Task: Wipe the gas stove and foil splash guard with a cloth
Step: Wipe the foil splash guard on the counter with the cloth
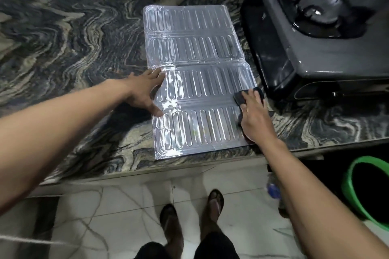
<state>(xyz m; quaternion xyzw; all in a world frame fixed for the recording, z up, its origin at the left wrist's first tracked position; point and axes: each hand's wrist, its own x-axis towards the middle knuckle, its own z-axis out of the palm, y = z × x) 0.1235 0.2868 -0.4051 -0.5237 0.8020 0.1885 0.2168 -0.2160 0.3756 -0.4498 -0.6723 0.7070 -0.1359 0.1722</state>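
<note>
Two hands work on the foil splash guard (195,78), which lies flat on the marbled counter (63,48), just left of the black gas stove (315,33) and close beside it.

Head view, hands: the left hand (145,92) rests on the guard's left edge with fingers spread and palm down, pinning the sheet against the counter. It holds nothing. The right hand (254,118) lies flat on the dark cloth (248,95), fingers extended and pressing it onto the foil at the guard's right edge, nearest the stove. Part of the cloth shows beyond the fingertips; the remainder is hidden under the palm.

Step in hand, by judgement: the guard is being wiped, with the cloth at the right end of a ribbed panel. Whether the stove is already cleaned cannot be told, though its burner well looks glossy.

Next move calls for:
1. Light, even pressure; the foil looks thin and likely creases easily.
2. Strokes along the ribs, not across them.
3. Continued hold-down from the left hand so the sheet does not slide.

A green bucket (357,185) stands on the floor at the right.
</note>
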